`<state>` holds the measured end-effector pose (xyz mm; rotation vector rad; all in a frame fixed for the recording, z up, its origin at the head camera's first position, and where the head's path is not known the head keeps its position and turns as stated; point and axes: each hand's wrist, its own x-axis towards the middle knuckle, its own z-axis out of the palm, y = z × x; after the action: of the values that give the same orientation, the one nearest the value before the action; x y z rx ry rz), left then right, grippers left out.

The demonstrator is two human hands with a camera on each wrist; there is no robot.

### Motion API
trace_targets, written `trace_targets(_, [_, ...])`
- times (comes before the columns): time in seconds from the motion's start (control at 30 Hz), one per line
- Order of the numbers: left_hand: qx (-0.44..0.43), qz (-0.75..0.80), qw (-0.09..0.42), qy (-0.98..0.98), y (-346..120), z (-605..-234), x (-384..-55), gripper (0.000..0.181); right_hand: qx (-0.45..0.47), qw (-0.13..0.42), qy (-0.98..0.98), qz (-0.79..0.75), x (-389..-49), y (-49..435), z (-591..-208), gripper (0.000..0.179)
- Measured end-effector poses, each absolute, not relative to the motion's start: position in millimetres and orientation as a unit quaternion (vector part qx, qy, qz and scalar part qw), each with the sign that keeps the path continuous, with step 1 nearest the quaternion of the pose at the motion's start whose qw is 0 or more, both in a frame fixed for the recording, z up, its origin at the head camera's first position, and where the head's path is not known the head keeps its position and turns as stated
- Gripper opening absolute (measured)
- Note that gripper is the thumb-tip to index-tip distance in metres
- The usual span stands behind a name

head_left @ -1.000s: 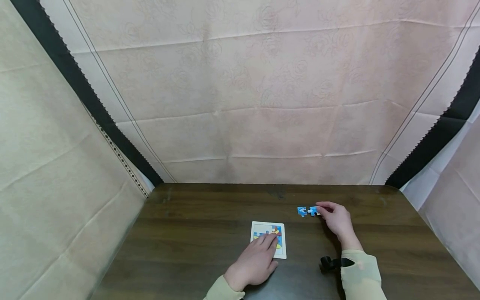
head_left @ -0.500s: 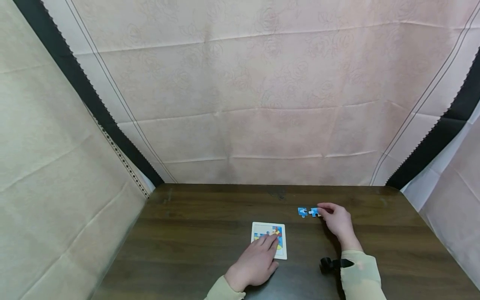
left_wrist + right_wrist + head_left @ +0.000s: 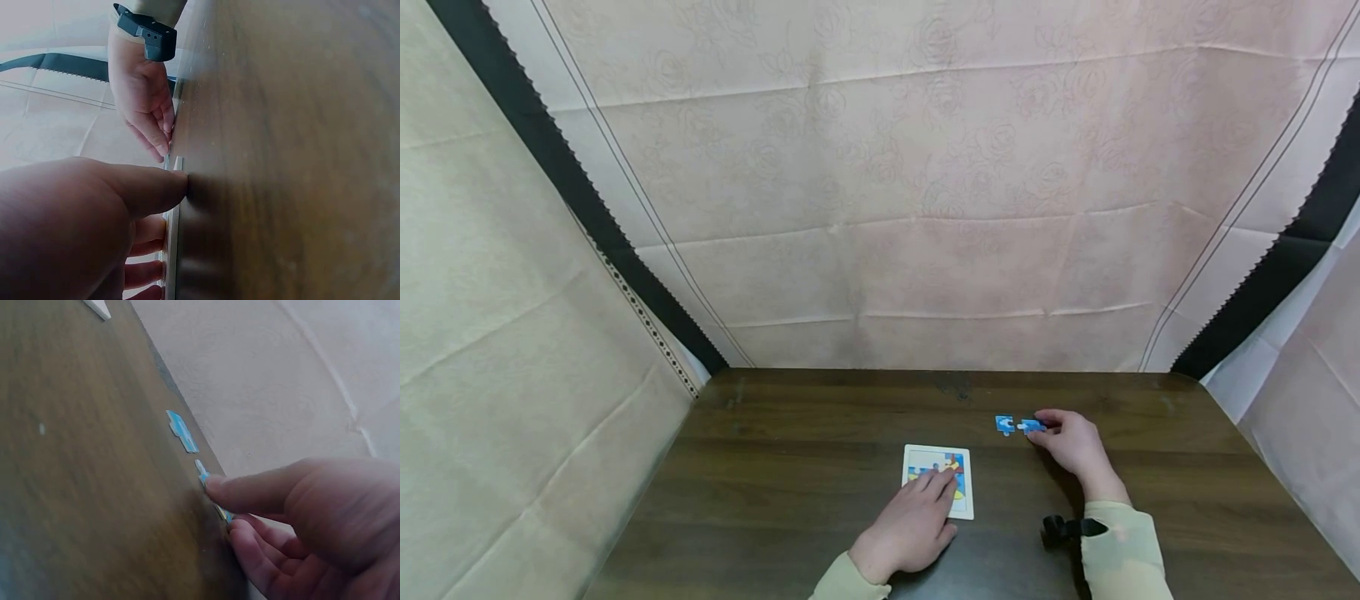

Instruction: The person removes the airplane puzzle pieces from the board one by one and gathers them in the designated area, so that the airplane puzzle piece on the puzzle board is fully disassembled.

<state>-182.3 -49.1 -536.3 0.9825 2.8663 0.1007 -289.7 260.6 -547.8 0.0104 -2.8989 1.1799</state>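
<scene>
My left hand [image 3: 906, 523] rests with its fingers straight on a white-framed jigsaw puzzle board [image 3: 967, 493], covering its lower left. Bright pieces, mostly blue, yellow and red, show in the board. Farther off to the right, my right hand [image 3: 1078, 452] pinches a blue puzzle piece [image 3: 1032, 426] at the tabletop. In the right wrist view the thumb [image 3: 240, 492] lies on the near side of that piece, with the fingertips at its end. A second blue puzzle piece [image 3: 182, 432] lies loose just beyond, with a small gap between the two.
The dark wooden table [image 3: 760, 500] ends at a pale cloth wall [image 3: 925, 250] behind the pieces. Cloth also hangs at both sides. A black wrist camera [image 3: 1062, 530] is strapped to my right wrist.
My right thumb has shifted toward the near edge of the blue piece, and the piece appears slightly turned. The left hand, the board and the other piece have stayed in place.
</scene>
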Motion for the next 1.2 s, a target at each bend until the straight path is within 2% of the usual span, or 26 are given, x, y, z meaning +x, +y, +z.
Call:
trace_targets(0.3, [0.321, 0.03, 0.051, 0.945, -49, -537, -181, 0.062, 0.018, 0.018, -0.931, 0.365, -289, 252, -546, 0.03])
trace_targets(0.93, [0.334, 0.027, 0.033, 0.941, -50, -540, -182, 0.061, -0.004, 0.019, -0.936, 0.351, -288, 246, -545, 0.029])
trace_targets(1.2, [0.328, 0.027, 0.043, 0.943, -50, -540, -182, 0.061, -0.005, 0.023, -0.937, 0.349, -288, 246, -546, 0.029])
